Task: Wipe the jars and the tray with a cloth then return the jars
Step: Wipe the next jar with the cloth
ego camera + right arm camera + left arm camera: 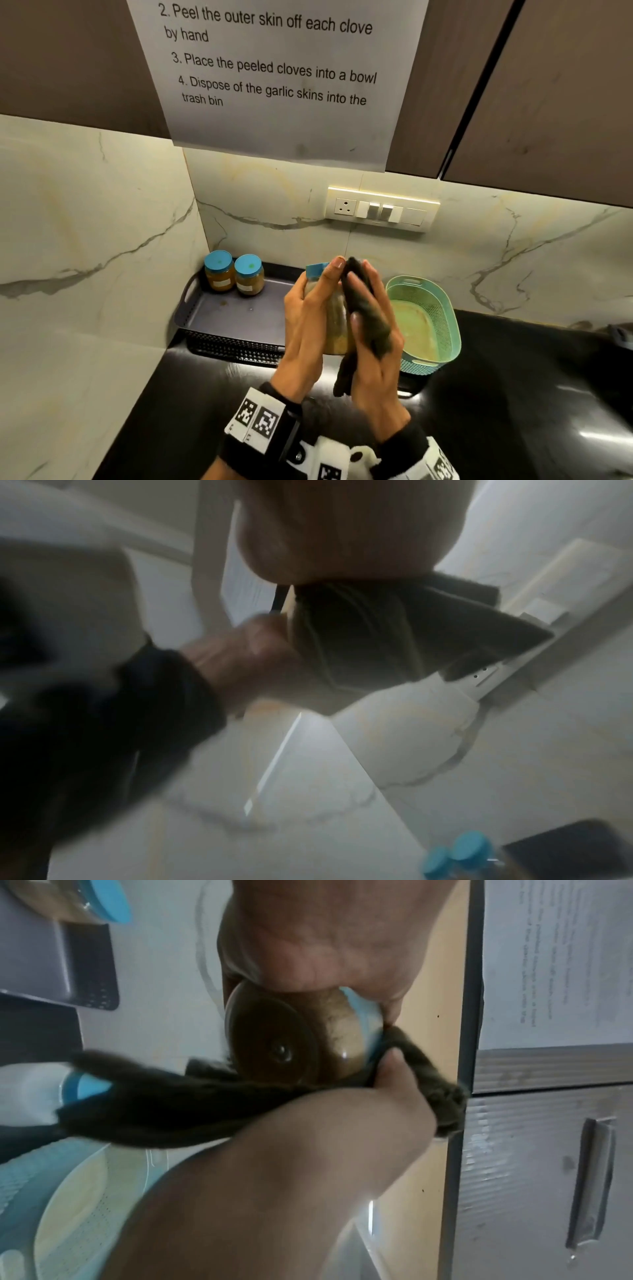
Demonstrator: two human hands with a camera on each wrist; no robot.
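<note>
My left hand [305,308] grips a glass jar [334,330] with a blue lid [314,269], holding it in the air over the counter. My right hand [373,363] holds a dark cloth [364,305] against the jar's right side, thumb over the cloth. The left wrist view shows the jar's base [274,1042] with the cloth [164,1110] wrapped beside it. Two more blue-lidded jars [219,274] [249,277] stand at the back left of the grey tray [236,317]. Small brown specks lie on the tray floor.
A green perforated basket [443,308] stands right of the tray on the black counter [513,394]. Marble walls close the corner behind and to the left. A switch plate [382,209] sits on the back wall, under brown cabinets and a taped paper sheet.
</note>
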